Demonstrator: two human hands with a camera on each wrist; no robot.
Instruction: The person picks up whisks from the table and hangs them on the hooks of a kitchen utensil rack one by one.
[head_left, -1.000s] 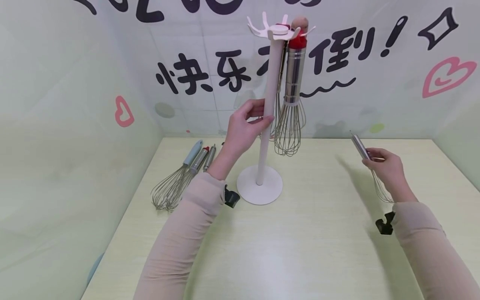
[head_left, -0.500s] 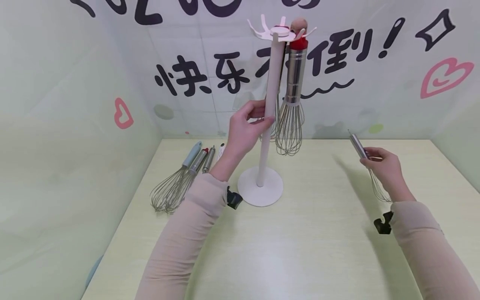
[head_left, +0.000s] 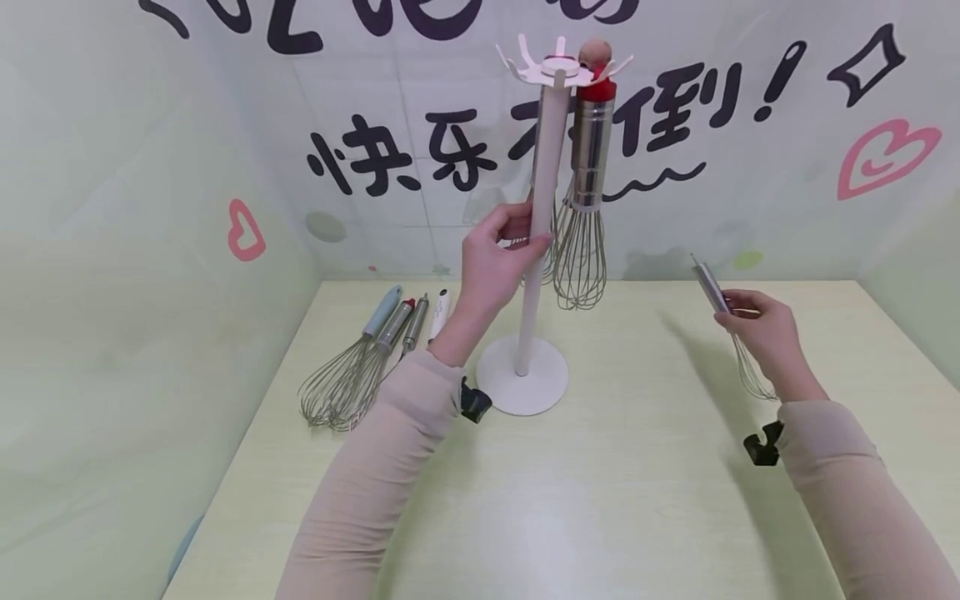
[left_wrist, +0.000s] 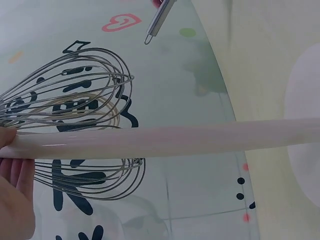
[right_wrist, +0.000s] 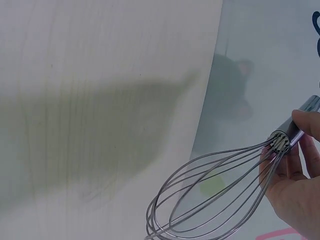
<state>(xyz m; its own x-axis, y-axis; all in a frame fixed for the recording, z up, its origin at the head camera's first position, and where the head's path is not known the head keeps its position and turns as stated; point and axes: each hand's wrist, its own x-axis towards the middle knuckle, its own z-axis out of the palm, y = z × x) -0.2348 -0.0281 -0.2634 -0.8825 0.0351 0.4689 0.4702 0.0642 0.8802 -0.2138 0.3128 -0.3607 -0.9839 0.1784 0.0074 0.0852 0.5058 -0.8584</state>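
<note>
In the head view, my left hand (head_left: pixel 497 265) grips the pole of a white stand (head_left: pixel 551 154) with thumb and fingers, partway up. From the prongs at its top hangs a steel whisk with a red cap (head_left: pixel 594 142). At least one more whisk hangs behind the pole, mostly hidden. In the left wrist view the wire loops (left_wrist: pixel 95 85) lie on both sides of the pole. My right hand (head_left: pixel 767 335) holds a slim steel whisk (head_left: pixel 710 288) above the table at the right, loops down and handle tilted up-left. The right wrist view shows its wire loops (right_wrist: pixel 215 192) touching nothing.
Several whisks lie side by side at the table's left, one with a blue handle (head_left: pixel 383 312). The stand's round white base (head_left: pixel 522 393) rests on the table (head_left: pixel 645 492). A printed fabric wall (head_left: pixel 442 242) closes off the back.
The whisk handle behind the pole has gone from its right side to mostly hidden behind it. The view has shifted slightly. Both hands keep their grips.
</note>
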